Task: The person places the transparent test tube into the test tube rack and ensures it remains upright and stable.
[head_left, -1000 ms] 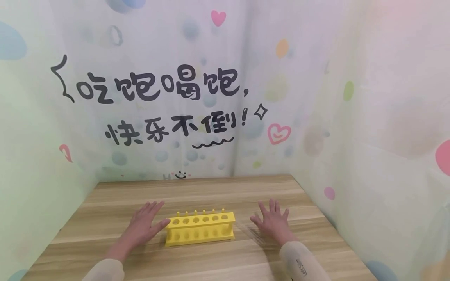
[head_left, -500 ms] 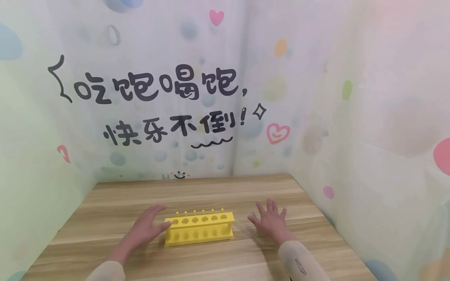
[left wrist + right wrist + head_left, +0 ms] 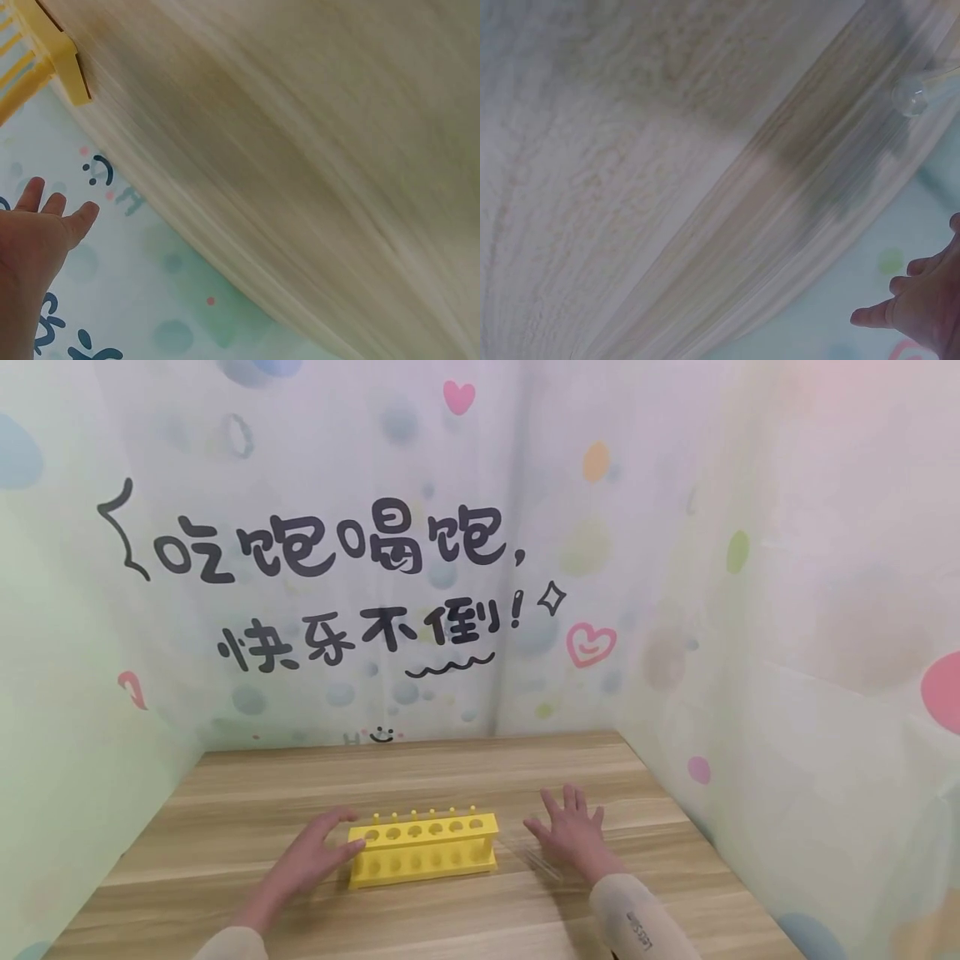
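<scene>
A yellow test tube rack [image 3: 423,852] stands upright on the wooden table, with a row of round holes and a row of pegs behind. My left hand [image 3: 315,852] is at its left end, the thumb overlapping the front corner and the other fingers extended behind; whether it touches is unclear. In the left wrist view, fingers of the left hand [image 3: 45,232] are spread beside the rack [image 3: 52,49]. To the right of the rack lie clear, thin test tubes [image 3: 542,862], hard to count. Beside them my right hand [image 3: 576,835] has its fingers spread and holds nothing.
Wood-grain table [image 3: 420,927] runs back to a printed curtain wall [image 3: 337,460] with black lettering. More curtain [image 3: 825,693] closes off the right side and the left. One tube's rounded end [image 3: 910,97] shows in the right wrist view.
My left hand has lowered slightly, its fingers drawing closer together and bending toward the rack's left end. The right hand keeps nearly the same place, and the view has shifted a little.
</scene>
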Available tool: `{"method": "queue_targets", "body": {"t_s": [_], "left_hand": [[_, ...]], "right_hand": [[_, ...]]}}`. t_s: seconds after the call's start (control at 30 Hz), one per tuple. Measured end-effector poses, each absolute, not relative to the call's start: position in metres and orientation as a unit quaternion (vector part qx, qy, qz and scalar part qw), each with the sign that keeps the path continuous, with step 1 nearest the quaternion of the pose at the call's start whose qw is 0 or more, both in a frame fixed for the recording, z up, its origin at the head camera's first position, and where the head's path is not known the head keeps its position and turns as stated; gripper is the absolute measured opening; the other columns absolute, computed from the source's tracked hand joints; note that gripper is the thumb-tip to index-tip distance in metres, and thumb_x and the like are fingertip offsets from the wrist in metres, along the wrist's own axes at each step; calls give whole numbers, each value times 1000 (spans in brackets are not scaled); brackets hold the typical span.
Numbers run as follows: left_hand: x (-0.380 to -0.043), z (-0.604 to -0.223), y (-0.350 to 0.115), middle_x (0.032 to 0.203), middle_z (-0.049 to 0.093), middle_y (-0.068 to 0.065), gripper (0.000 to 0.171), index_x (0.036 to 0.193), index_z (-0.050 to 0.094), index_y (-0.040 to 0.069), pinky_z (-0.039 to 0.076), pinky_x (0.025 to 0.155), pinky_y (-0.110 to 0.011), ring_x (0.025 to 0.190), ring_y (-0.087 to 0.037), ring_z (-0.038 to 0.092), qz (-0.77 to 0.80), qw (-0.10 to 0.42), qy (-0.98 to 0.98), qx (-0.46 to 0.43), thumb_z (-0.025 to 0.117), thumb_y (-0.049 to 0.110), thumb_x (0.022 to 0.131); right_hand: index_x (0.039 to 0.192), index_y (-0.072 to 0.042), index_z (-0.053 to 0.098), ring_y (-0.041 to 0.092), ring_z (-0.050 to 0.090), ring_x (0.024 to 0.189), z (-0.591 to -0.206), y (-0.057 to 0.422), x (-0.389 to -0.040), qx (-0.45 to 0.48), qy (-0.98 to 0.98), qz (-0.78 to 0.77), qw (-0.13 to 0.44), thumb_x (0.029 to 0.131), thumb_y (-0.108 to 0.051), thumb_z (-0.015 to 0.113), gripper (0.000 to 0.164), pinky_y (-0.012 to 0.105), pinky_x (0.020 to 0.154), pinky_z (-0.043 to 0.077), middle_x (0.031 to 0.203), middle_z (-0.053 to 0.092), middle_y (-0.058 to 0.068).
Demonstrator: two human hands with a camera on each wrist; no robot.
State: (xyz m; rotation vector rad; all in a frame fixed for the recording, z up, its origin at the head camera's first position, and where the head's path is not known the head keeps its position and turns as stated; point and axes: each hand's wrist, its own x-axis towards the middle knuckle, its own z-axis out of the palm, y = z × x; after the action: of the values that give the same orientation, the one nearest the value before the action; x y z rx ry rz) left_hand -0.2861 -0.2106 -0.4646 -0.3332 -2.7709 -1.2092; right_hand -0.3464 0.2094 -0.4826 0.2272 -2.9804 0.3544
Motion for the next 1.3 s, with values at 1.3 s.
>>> {"method": "queue_targets", "body": {"t_s": [1.3], "left_hand": [[-279, -473, -207, 146, 45, -23, 59, 138, 53, 5, 28, 108, -68, 136, -49, 36, -449, 31, -890, -77, 65, 44, 95]], "right_hand": [[130, -7, 63, 41, 57, 117, -487, 170, -342, 72, -968, 237, 52, 92, -36, 67, 48, 73, 99, 33, 120, 66, 18]]}}
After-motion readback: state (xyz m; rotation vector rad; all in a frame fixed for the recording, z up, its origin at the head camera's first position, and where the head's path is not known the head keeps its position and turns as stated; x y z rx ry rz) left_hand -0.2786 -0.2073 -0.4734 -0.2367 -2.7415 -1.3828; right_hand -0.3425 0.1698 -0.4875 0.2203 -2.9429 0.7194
